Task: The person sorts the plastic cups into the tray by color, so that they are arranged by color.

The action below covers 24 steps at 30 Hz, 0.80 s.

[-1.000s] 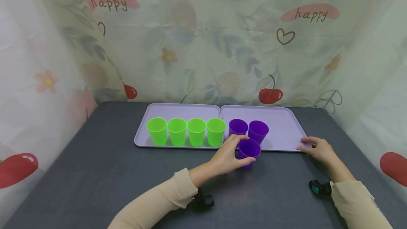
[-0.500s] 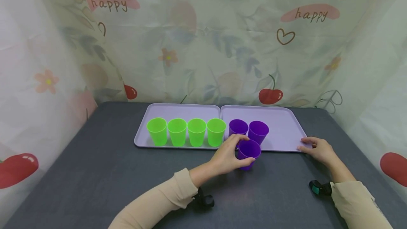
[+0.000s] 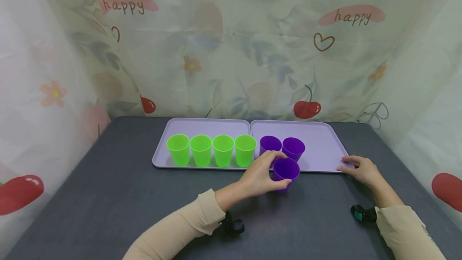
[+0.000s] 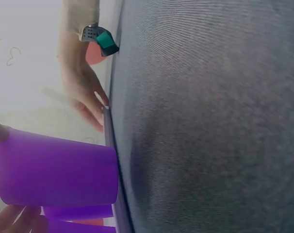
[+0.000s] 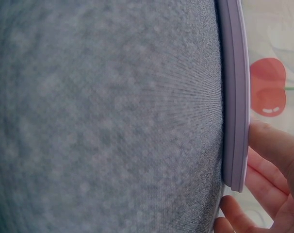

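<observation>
In the head view my left hand (image 3: 258, 173) grips a purple cup (image 3: 286, 169) between thumb and fingers, mouth up, in front of the right-hand lilac tray (image 3: 323, 143). The left wrist view shows this cup (image 4: 57, 170) large, its base near the tray's edge. Two more purple cups, one (image 3: 270, 143) beside the other (image 3: 294, 147), stand at that tray's left end, partly hidden by the hand and held cup. My right hand (image 3: 364, 170) holds the tray's near right corner; in the right wrist view the thumb (image 5: 273, 141) lies at the rim.
Another lilac tray (image 3: 209, 123) adjoins on the left, with a row of several green cups, the rightmost one (image 3: 245, 150) close to the purple cups. Both trays lie on a dark grey table (image 3: 144, 204). Patterned curtains (image 3: 231, 51) hang behind and at both sides.
My left hand has shifted the held purple cup slightly to the right over the last half second. The right hand, the trays and the other cups stay where they were.
</observation>
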### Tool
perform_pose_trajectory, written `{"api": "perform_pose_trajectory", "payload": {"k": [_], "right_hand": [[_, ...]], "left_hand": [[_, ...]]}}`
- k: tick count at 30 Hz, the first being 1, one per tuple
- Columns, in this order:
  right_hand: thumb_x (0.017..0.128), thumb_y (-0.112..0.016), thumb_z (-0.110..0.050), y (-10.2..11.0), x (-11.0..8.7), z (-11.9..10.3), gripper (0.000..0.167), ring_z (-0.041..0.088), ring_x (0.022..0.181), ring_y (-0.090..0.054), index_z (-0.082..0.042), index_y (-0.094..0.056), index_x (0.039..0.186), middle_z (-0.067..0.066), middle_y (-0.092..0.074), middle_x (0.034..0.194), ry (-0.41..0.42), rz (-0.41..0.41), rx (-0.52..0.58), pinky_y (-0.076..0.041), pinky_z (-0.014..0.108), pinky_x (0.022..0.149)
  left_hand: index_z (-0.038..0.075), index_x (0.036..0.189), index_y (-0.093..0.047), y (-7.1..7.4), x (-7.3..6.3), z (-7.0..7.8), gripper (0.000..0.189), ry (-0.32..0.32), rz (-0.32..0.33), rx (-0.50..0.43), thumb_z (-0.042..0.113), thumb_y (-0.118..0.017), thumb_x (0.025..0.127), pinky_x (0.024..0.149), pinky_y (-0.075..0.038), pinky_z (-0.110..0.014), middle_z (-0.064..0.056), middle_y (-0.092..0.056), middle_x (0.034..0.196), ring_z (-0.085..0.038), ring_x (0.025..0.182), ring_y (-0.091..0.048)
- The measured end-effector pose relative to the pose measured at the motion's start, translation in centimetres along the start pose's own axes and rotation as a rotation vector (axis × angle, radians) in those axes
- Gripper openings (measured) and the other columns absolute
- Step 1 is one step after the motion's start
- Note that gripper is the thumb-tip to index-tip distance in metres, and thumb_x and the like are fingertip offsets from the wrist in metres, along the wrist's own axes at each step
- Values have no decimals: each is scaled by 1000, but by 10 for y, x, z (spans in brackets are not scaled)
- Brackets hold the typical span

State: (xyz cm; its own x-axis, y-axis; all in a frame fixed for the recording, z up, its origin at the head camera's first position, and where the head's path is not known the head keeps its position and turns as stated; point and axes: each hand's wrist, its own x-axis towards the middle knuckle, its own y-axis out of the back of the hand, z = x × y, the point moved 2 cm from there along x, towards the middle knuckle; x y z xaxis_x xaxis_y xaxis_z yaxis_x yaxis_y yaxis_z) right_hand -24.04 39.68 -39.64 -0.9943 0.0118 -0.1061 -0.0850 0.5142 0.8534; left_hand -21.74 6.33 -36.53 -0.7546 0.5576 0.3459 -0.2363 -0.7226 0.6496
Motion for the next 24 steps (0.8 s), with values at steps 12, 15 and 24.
{"api": "perform_pose_trajectory", "payload": {"k": [12,15,24], "right_hand": [[88,-61,-37,0,0,1,61,54,114,-43,10,-50,124,40,-40,131,-2,4,3,-39,63,91],[89,-61,-38,0,0,0,61,54,114,-43,10,-49,125,40,-39,131,-8,-1,6,-38,63,92],[88,-61,-38,0,0,0,61,54,114,-43,10,-49,125,40,-40,131,-5,0,1,-38,64,92]], "left_hand": [[15,120,-52,3,9,17,53,-69,2,71,31,-74,76,76,-47,-10,1,-57,114,-7,94,-53],[15,119,-52,3,13,21,51,-87,-16,69,32,-73,77,80,-47,-10,1,-57,115,-7,100,-53],[16,114,-53,1,30,34,48,-121,-9,136,34,-74,75,90,-43,-10,3,-57,117,-7,110,-53]]}}
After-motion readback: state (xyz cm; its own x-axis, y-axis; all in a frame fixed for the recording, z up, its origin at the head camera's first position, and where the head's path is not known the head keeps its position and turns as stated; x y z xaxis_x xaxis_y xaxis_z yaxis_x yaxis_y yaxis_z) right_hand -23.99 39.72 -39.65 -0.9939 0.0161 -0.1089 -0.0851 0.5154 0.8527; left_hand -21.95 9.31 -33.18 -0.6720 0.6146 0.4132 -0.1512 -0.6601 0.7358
